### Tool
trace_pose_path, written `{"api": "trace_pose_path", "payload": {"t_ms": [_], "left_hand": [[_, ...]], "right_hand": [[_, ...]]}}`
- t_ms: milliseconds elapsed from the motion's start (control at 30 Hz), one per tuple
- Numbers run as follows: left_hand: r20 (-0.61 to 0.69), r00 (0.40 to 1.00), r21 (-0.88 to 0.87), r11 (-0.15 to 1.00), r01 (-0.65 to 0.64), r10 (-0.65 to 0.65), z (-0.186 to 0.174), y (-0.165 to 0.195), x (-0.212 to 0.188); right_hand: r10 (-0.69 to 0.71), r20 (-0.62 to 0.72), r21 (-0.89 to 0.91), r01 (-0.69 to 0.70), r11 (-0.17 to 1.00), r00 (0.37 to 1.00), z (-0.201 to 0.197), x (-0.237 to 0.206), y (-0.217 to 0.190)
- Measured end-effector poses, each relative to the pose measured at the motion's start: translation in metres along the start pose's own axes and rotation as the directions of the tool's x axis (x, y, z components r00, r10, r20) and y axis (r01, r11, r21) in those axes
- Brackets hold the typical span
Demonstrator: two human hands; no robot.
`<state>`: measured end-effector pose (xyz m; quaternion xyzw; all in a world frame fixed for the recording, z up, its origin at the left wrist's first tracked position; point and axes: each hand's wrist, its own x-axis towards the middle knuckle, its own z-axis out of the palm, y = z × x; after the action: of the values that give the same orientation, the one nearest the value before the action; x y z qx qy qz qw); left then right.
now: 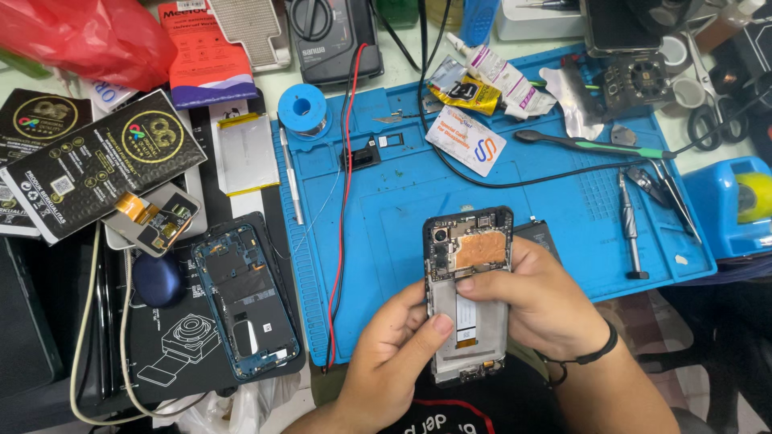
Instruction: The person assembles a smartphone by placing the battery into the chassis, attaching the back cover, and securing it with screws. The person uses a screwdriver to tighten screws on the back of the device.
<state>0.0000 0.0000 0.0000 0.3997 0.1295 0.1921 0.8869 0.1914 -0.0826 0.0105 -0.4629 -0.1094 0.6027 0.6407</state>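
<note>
Opened phone held in both hands over the blue mat

Both hands are closed round the opened phone (469, 293), which sits over the near edge of the blue repair mat (555, 201), back cover off, copper patch showing up top. Left hand (394, 362) grips its lower left side, thumb pressed flat on the pale middle panel; right hand (540, 301) wraps the right edge, fingers curled on the board. Just left of the mat lies a second stripped phone (245, 301). Tweezers (663, 189) sit on the mat's right side.
</note>
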Motion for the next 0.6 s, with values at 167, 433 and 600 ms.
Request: {"api": "trace_pose_path", "payload": {"t_ms": [167, 433, 600], "left_hand": [[-0.024, 1.000, -0.014, 1.000, 0.018, -0.018, 0.002, 0.003, 0.001], [-0.105, 0.993, -0.015, 0.999, 0.048, -0.049, -0.004, 0.000, 0.003], [-0.220, 0.976, -0.095, 0.995, -0.026, 0.005, -0.008, 0.002, 0.008]], "right_hand": [[0.033, -0.014, 0.042, -0.032, 0.999, 0.999, 0.001, 0.002, 0.002], [0.024, -0.024, -0.008, -0.024, 1.000, 0.999, 0.006, 0.005, -0.003], [-0.265, -0.108, -0.351, 0.212, 0.912, 0.958, -0.003, -0.005, -0.018]]}}
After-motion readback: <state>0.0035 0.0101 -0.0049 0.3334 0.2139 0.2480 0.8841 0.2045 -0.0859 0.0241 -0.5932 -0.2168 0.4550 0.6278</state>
